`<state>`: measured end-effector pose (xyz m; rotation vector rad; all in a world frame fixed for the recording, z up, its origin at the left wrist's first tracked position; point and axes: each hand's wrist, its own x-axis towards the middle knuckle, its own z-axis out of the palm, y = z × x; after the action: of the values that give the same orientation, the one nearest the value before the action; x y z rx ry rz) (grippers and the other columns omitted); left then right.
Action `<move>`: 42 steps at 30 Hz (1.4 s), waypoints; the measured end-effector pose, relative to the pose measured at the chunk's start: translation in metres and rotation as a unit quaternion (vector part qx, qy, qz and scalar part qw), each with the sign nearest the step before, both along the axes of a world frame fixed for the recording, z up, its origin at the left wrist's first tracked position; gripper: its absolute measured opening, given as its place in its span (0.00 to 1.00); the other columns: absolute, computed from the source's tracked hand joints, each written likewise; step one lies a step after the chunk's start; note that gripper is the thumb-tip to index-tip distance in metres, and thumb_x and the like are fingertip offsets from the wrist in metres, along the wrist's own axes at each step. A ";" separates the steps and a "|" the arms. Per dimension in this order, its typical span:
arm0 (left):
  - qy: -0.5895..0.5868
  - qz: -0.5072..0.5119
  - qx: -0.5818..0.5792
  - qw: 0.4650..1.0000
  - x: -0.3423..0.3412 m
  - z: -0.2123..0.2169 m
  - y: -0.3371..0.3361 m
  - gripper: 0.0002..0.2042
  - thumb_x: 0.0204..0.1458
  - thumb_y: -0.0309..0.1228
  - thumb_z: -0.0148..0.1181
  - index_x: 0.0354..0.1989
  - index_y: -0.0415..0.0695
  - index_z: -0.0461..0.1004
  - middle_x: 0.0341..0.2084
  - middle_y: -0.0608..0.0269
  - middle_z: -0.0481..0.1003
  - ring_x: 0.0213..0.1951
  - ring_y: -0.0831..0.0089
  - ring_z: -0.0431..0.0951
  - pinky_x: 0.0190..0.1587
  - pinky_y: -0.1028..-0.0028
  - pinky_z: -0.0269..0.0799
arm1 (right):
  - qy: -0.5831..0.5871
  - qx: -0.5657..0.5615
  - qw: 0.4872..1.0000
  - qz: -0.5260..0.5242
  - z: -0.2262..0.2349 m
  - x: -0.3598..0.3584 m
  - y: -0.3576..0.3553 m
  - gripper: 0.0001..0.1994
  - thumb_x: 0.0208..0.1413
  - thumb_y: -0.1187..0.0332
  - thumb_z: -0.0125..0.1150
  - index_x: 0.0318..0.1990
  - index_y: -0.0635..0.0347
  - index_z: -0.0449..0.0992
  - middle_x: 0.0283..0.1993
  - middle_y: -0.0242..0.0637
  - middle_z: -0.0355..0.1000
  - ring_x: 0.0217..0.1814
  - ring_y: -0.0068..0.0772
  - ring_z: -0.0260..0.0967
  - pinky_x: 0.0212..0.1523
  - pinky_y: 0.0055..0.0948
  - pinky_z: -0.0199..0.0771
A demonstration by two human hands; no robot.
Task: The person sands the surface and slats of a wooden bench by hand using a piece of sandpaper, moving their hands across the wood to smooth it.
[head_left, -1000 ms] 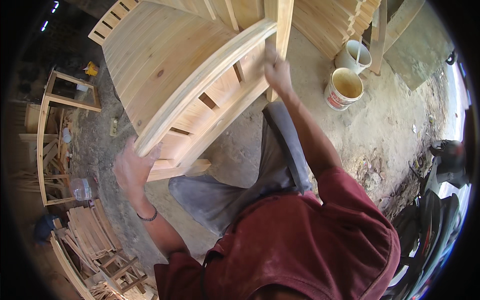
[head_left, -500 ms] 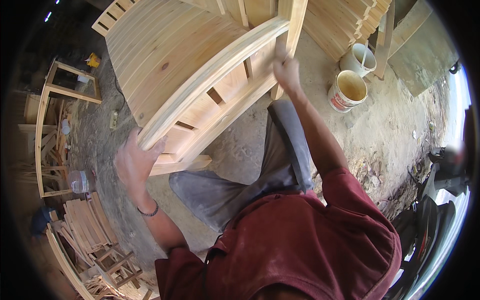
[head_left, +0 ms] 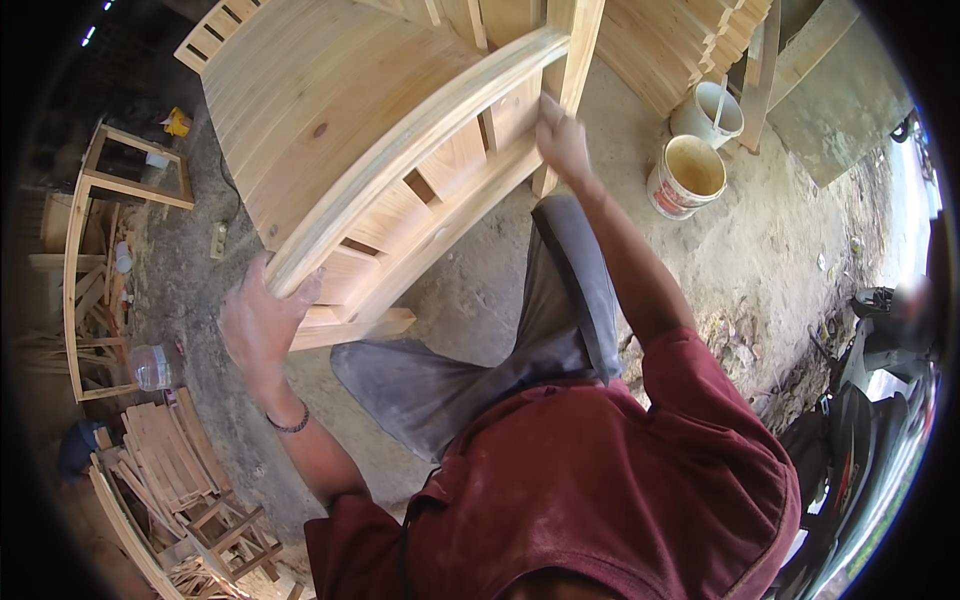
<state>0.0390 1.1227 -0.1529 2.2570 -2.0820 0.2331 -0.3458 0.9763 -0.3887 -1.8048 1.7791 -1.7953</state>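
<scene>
Just beyond the worker's bent knees, a pale wooden piece of furniture (head_left: 350, 110) takes up the space between both hands. Its bowed rail (head_left: 440, 115) gives the long axis, slanting from near left to far right and meeting a post (head_left: 575, 50); the slatted face spreads away behind it.

The left hand (head_left: 262, 325) is wrapped around the rail's near end, thumb lying over the edge. The right hand (head_left: 562, 140) is curled nearly closed against the inner side near the post; I can't tell whether anything is inside it.

Grey trousers (head_left: 540, 320) crowd in close below the lower beam, one knee near the post's foot. Off to the right stand two pails (head_left: 686, 178); to the left are an open wooden frame (head_left: 75, 290), a clear plastic jug (head_left: 157, 368) and stacked strips of wood (head_left: 170, 445).

Compared with half a second ago, the left hand keeps its spot, while the right fingers, smeared by motion then, look sharper.
</scene>
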 end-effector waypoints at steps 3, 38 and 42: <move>-0.008 0.011 0.015 1.000 0.008 -0.005 0.006 0.34 0.41 0.59 0.72 0.49 0.44 0.79 0.37 0.45 0.82 0.41 0.45 0.82 0.43 0.53 0.77 | 0.031 0.253 0.963 0.084 0.056 -0.009 -0.009 0.18 0.56 0.72 0.45 0.51 0.63 0.75 0.43 0.63 0.74 0.51 0.61 0.76 0.52 0.50 0.75; -0.043 0.001 -0.036 0.998 0.004 -0.009 0.006 0.31 0.41 0.54 0.73 0.51 0.49 0.78 0.40 0.47 0.81 0.43 0.43 0.80 0.45 0.51 0.75 | 0.005 0.365 0.918 0.151 0.043 -0.027 -0.004 0.21 0.59 0.62 0.52 0.55 0.65 0.76 0.50 0.52 0.77 0.53 0.43 0.75 0.55 0.39 0.73; -0.052 0.019 -0.018 0.998 0.002 -0.006 0.012 0.30 0.43 0.52 0.72 0.50 0.45 0.77 0.39 0.43 0.80 0.43 0.42 0.79 0.46 0.49 0.73 | -0.131 0.382 0.890 0.211 0.109 -0.017 -0.006 0.17 0.58 0.65 0.46 0.52 0.63 0.71 0.45 0.57 0.76 0.48 0.56 0.75 0.52 0.44 0.77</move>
<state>0.0409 1.1351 -0.1584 2.3118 -2.0669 0.3936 -0.3625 0.9699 -0.2800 -1.3834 1.5080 -0.9173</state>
